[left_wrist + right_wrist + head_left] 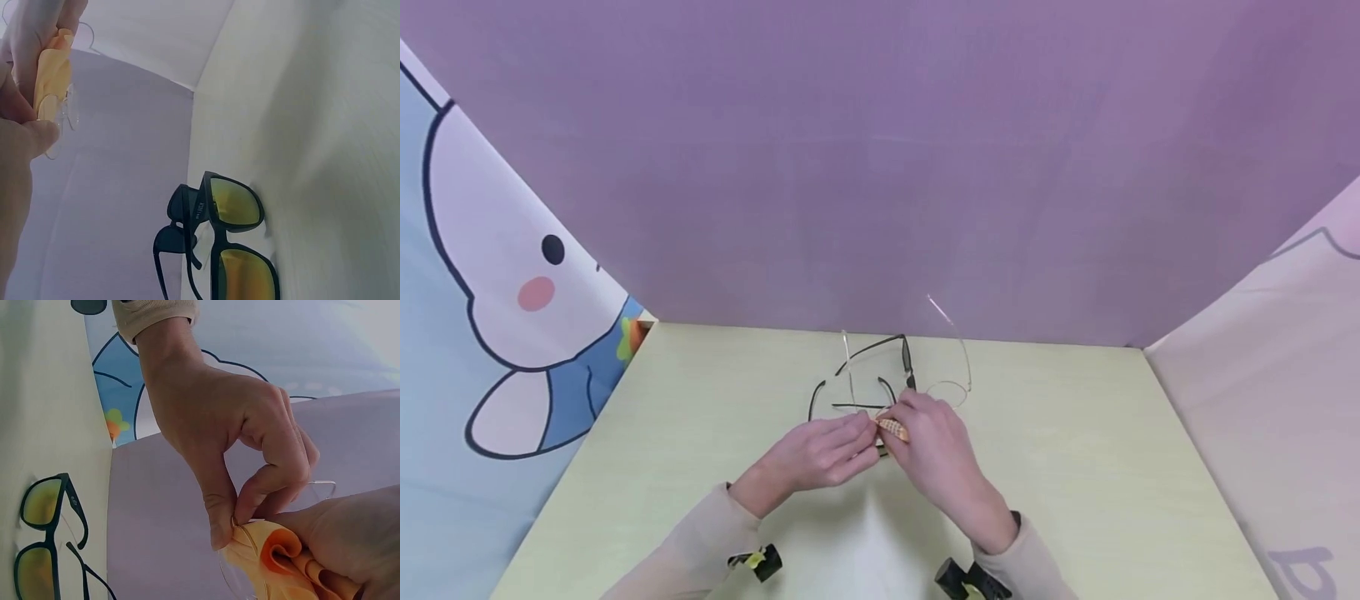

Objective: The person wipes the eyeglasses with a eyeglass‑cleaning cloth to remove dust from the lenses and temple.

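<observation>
My left hand (pixel 823 454) pinches a pair of thin wire-rimmed eyeglasses (pixel 967 367) between thumb and fingers, above the table. Beside it, my right hand (pixel 936 450) grips a folded yellow-orange cloth (pixel 893 429). In the right wrist view, the bunched cloth (pixel 275 550) lies against the eyeglasses' rim, close to the left fingertips. A clear lens (pixel 234 575) shows below that thumb. The temples stick out away from me in the head view. Fingers and cloth hide part of the frame.
Black sunglasses with yellow mirrored lenses (pixel 237 203) rest on the pale table (pixel 1075 467) below the hands. Another dark pair of glasses (pixel 169 240) lies just behind them. A purple panel (pixel 880 167) rises at the back, with printed cloth walls (pixel 542 300) on both sides.
</observation>
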`<action>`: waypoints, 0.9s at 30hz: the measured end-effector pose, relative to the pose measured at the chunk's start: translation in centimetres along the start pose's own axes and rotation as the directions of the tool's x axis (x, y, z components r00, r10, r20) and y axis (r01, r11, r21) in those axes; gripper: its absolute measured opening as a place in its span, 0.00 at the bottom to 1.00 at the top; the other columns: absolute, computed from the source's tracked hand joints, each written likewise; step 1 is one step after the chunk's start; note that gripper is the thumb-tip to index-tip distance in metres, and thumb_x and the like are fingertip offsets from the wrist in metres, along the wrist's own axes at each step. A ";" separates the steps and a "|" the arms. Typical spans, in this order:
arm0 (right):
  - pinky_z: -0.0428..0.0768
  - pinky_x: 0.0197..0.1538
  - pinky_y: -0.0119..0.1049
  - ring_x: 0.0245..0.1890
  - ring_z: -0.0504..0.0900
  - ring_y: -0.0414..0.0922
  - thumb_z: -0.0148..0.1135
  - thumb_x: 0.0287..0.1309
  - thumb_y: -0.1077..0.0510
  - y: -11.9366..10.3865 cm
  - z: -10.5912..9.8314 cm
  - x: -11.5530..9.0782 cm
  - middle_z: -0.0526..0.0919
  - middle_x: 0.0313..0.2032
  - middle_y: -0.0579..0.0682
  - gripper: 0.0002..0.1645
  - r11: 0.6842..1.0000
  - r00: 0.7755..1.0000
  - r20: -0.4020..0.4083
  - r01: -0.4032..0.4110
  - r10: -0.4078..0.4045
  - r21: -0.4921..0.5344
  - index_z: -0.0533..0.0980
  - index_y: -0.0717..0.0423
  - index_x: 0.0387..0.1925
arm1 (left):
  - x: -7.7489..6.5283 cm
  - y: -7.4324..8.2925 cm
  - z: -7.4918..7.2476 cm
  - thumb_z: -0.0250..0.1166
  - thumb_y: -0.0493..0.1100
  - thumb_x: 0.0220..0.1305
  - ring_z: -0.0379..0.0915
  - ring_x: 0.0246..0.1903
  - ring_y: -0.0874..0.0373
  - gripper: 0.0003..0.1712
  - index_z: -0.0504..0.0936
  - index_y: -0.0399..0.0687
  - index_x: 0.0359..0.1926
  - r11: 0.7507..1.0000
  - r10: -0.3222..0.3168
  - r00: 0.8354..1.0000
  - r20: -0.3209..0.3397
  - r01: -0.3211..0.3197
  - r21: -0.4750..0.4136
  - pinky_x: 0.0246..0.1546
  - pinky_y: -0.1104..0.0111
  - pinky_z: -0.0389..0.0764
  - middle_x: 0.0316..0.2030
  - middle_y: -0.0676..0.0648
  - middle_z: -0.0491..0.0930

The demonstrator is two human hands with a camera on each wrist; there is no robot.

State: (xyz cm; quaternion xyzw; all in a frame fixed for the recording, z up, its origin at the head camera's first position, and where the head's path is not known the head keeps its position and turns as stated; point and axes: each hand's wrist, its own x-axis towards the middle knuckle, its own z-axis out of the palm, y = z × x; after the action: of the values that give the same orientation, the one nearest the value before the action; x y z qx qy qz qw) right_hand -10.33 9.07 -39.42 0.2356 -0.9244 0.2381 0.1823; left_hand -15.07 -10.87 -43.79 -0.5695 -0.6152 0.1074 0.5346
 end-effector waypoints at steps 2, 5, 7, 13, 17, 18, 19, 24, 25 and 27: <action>0.77 0.34 0.36 0.27 0.77 0.41 0.79 0.50 0.62 0.0 -0.1 0.1 0.80 0.29 0.45 0.08 1.000 1.000 0.003 -0.012 0.012 -0.023 0.87 0.56 0.33 | 0.0 -0.1 0.0 0.53 0.29 0.76 0.86 0.41 0.59 0.14 0.80 0.46 0.35 1.000 -0.007 1.000 0.003 0.007 0.005 0.52 0.71 0.85 0.39 0.48 0.89; 0.74 0.33 0.34 0.28 0.78 0.42 0.79 0.52 0.60 -0.1 -0.2 0.2 0.82 0.30 0.45 0.08 0.998 1.000 0.013 -0.023 0.024 -0.066 0.86 0.56 0.33 | 0.0 -0.2 0.1 0.53 0.30 0.76 0.86 0.42 0.59 0.14 0.82 0.46 0.37 1.000 -0.004 1.000 0.007 0.004 0.017 0.52 0.71 0.85 0.39 0.48 0.89; 0.72 0.33 0.33 0.29 0.79 0.42 0.79 0.52 0.58 0.0 -0.2 0.2 0.83 0.31 0.45 0.09 0.996 0.999 0.017 -0.029 0.030 -0.087 0.86 0.55 0.34 | -0.1 -0.2 0.1 0.53 0.30 0.76 0.86 0.42 0.60 0.14 0.82 0.46 0.39 1.000 -0.009 1.000 0.006 0.009 0.020 0.52 0.71 0.85 0.39 0.49 0.89; 0.70 0.31 0.32 0.28 0.78 0.42 0.79 0.53 0.57 0.3 -0.4 0.2 0.82 0.30 0.45 0.09 0.991 0.999 0.005 -0.037 0.038 -0.128 0.85 0.55 0.33 | -0.1 -0.3 0.1 0.55 0.30 0.75 0.85 0.40 0.59 0.12 0.83 0.45 0.39 0.999 -0.035 0.999 -0.013 0.036 0.016 0.51 0.71 0.85 0.37 0.49 0.88; 0.69 0.31 0.32 0.28 0.77 0.42 0.78 0.54 0.58 0.4 -0.6 0.3 0.81 0.29 0.45 0.08 0.991 0.999 0.014 -0.049 0.051 -0.124 0.84 0.56 0.32 | 0.0 -0.3 0.0 0.54 0.29 0.74 0.84 0.41 0.59 0.12 0.83 0.45 0.40 0.999 -0.040 0.999 -0.005 0.040 -0.002 0.52 0.71 0.85 0.38 0.49 0.87; 0.70 0.31 0.32 0.28 0.78 0.43 0.78 0.54 0.58 0.4 -0.6 0.3 0.81 0.29 0.45 0.08 0.991 0.999 0.016 -0.050 0.052 -0.124 0.84 0.56 0.32 | 0.1 -0.4 0.0 0.54 0.28 0.74 0.84 0.41 0.59 0.13 0.83 0.45 0.40 0.999 -0.036 0.999 -0.003 0.036 -0.010 0.52 0.71 0.85 0.38 0.49 0.87; 0.70 0.31 0.33 0.29 0.78 0.43 0.78 0.54 0.58 0.4 -0.7 0.3 0.81 0.29 0.46 0.08 0.990 0.998 0.018 -0.053 0.056 -0.128 0.84 0.56 0.32 | 0.1 -0.4 0.0 0.53 0.28 0.74 0.84 0.42 0.59 0.13 0.83 0.45 0.40 0.999 -0.030 1.000 0.000 0.030 -0.015 0.53 0.71 0.84 0.38 0.49 0.87; 0.73 0.32 0.35 0.31 0.81 0.45 0.79 0.53 0.58 0.5 -0.6 0.6 0.83 0.31 0.47 0.09 0.984 0.998 0.001 -0.065 0.066 -0.165 0.85 0.56 0.32 | 0.2 -0.6 0.1 0.52 0.26 0.73 0.84 0.45 0.59 0.14 0.82 0.45 0.41 0.999 0.014 1.000 0.012 -0.014 -0.030 0.56 0.70 0.83 0.41 0.49 0.86; 0.73 0.32 0.36 0.31 0.81 0.45 0.79 0.53 0.58 0.5 -0.5 0.6 0.83 0.31 0.47 0.09 0.984 0.998 -0.003 -0.065 0.065 -0.167 0.85 0.56 0.32 | 0.3 -0.7 0.1 0.52 0.26 0.73 0.83 0.45 0.59 0.14 0.82 0.45 0.41 0.999 0.019 1.000 0.014 -0.019 -0.029 0.57 0.70 0.82 0.41 0.49 0.86; 0.75 0.33 0.37 0.30 0.81 0.45 0.79 0.53 0.58 0.5 -0.4 0.7 0.82 0.30 0.47 0.09 0.985 0.998 -0.009 -0.062 0.061 -0.159 0.84 0.56 0.31 | 0.3 -0.7 0.1 0.52 0.26 0.73 0.83 0.45 0.59 0.14 0.81 0.45 0.41 0.999 0.021 1.000 0.018 -0.021 -0.027 0.57 0.71 0.82 0.41 0.49 0.86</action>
State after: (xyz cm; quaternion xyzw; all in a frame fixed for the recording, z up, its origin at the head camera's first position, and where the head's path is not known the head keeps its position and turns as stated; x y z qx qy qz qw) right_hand -11.11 9.43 -38.96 0.1912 -0.9469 0.1696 0.1952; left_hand -15.47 -10.83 -43.17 -0.5822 -0.6153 0.1096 0.5201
